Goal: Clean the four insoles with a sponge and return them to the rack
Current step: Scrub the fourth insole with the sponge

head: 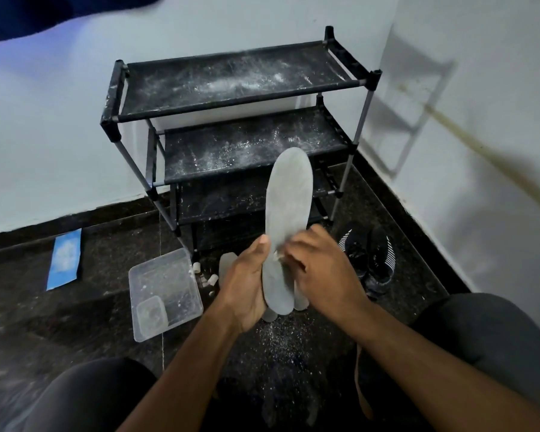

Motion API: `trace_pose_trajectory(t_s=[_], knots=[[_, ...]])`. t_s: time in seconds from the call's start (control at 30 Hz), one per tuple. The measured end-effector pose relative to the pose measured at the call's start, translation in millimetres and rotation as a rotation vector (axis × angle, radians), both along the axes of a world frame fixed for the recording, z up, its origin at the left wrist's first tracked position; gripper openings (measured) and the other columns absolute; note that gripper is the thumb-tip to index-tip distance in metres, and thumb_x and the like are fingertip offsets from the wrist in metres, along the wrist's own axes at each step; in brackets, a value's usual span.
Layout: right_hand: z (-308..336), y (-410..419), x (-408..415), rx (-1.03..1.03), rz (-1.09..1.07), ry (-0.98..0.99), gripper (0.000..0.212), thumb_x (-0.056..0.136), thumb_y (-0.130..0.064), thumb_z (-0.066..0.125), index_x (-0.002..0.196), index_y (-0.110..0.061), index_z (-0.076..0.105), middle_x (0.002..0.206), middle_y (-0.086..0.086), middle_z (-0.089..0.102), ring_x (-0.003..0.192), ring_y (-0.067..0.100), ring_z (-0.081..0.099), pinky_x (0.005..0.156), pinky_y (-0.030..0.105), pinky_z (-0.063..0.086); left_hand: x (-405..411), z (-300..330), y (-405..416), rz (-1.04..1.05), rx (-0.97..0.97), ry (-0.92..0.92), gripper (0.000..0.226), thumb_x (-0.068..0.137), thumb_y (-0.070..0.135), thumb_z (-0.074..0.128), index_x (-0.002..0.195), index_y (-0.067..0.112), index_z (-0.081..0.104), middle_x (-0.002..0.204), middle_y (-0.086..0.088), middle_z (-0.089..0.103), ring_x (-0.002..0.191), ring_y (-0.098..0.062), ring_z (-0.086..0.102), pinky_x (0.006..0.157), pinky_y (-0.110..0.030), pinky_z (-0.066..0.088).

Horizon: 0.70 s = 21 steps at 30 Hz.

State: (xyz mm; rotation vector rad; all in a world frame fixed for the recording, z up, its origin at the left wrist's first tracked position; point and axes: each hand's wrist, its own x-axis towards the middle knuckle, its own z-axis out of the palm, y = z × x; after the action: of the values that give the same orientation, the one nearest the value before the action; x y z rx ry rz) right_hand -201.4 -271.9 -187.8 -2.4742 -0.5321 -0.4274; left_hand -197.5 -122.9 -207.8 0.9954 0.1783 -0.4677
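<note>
We see a long grey foam insole (pixel 289 194) held upright in front of us, its toe end pointing up toward the rack and its heel end low between the two hands. The left hand (pixel 247 283) has its grip clamped on the insole's lower part, thumb laid along the left edge and fingers curled behind. The right hand (pixel 320 263) has its fingers bent against the insole's right edge at mid-height; something small and pale shows at the fingertips, but we cannot tell what it is or whether that grip holds it.

Just below the hands, further grey insoles (pixel 226 266) lie on the dark speckled stone floor (pixel 75 313), partly hidden. White powder is scattered on the floor under the forearms.

Behind stands the black fabric-shelved rack (pixel 231 82) with grey metal poles, its shelves dusted white, set in the corner of the pale walls. Left of the hands sits a clear plastic tub (pixel 166 291) with a smaller clear container inside. A blue rectangular sheet (pixel 64 260) leans at the wall's base further left. A pair of black striped shoes (pixel 368 254) rests right of the rack.
</note>
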Motion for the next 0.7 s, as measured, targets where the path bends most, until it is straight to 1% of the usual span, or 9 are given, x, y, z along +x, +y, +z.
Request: trace_pose_trajectory(t_s=[0.07,0.1,0.2,0.23,0.37,0.4,0.5,0.6,0.7], knots=[[2,-9,8,0.068,-0.122,0.016,0.009,0.087,-0.014,0.07,0.095,-0.012,0.074,0.09,-0.004,0.063,0.09,0.014,0.047,0.075,0.032,0.049,0,0,-3,-0.022,0.007,-0.006,0.048,0.11,0.035,0.035,0.141,0.004,0.055,0.123,-0.025,0.065,0.107,-0.034,0.064,0.097,-0.048,0.052],[2,-8,8,0.081,-0.105,0.037,0.01,0.088,-0.015,0.069,0.095,-0.012,0.074,0.091,-0.004,0.063,0.091,0.014,0.047,0.077,0.031,0.049,0,-1,-3,-0.028,-0.004,0.002,0.049,0.109,0.036,0.037,0.141,0.004,0.055,0.123,-0.025,0.065,0.107,-0.033,0.064,0.096,-0.047,0.052],[3,3,-7,0.051,0.098,0.107,0.01,0.088,-0.018,0.07,0.092,-0.01,0.074,0.088,-0.005,0.063,0.09,0.006,0.044,0.079,0.012,0.038,-2,-2,-2,-0.028,-0.062,0.071,0.05,0.11,0.035,0.035,0.14,0.001,0.056,0.119,-0.021,0.069,0.104,-0.027,0.069,0.089,-0.041,0.058],[3,3,-7,0.05,0.104,0.111,0.009,0.087,-0.019,0.071,0.092,-0.012,0.074,0.087,-0.006,0.064,0.088,0.005,0.044,0.078,0.012,0.037,-3,-3,-2,-0.035,-0.064,0.068,0.049,0.11,0.034,0.035,0.139,0.002,0.058,0.119,-0.021,0.069,0.104,-0.027,0.07,0.09,-0.042,0.057],[1,-9,7,0.144,-0.112,0.088,0.007,0.087,-0.019,0.07,0.09,-0.016,0.075,0.089,-0.008,0.065,0.089,0.008,0.046,0.078,0.028,0.047,-2,-2,-2,-0.051,0.003,0.039,0.053,0.112,0.035,0.03,0.12,0.01,0.075,0.11,-0.018,0.074,0.096,-0.025,0.072,0.088,-0.039,0.059],[2,-6,5,0.128,-0.084,0.086,0.005,0.086,-0.016,0.071,0.09,-0.015,0.075,0.089,-0.007,0.066,0.09,0.009,0.046,0.078,0.028,0.047,-3,-1,-3,-0.046,-0.002,0.053,0.053,0.112,0.035,0.029,0.121,0.008,0.074,0.111,-0.018,0.074,0.097,-0.025,0.072,0.088,-0.039,0.059],[0,9,-12,-0.008,0.076,0.084,0.006,0.082,-0.005,0.072,0.086,-0.01,0.072,0.086,-0.002,0.064,0.088,0.012,0.046,0.076,0.024,0.045,-5,-3,-3,-0.027,-0.034,0.087,0.049,0.111,0.032,0.033,0.135,0.001,0.062,0.125,-0.022,0.069,0.113,-0.029,0.068,0.098,-0.043,0.052],[-2,0,1,0.063,-0.055,0.056,0.002,0.087,-0.013,0.069,0.088,-0.012,0.071,0.089,-0.003,0.063,0.09,0.013,0.046,0.075,0.025,0.044,-4,-2,-3,-0.043,-0.01,0.05,0.049,0.112,0.033,0.031,0.129,0.004,0.066,0.12,-0.02,0.071,0.107,-0.028,0.069,0.097,-0.043,0.053],[0,-8,9,0.134,-0.146,0.095,0.006,0.089,-0.022,0.069,0.091,-0.017,0.073,0.089,-0.007,0.064,0.09,0.01,0.047,0.077,0.026,0.045,-4,0,-4,-0.033,0.014,0.063,0.051,0.112,0.034,0.029,0.122,0.008,0.071,0.113,-0.018,0.074,0.099,-0.025,0.072,0.089,-0.039,0.057]])
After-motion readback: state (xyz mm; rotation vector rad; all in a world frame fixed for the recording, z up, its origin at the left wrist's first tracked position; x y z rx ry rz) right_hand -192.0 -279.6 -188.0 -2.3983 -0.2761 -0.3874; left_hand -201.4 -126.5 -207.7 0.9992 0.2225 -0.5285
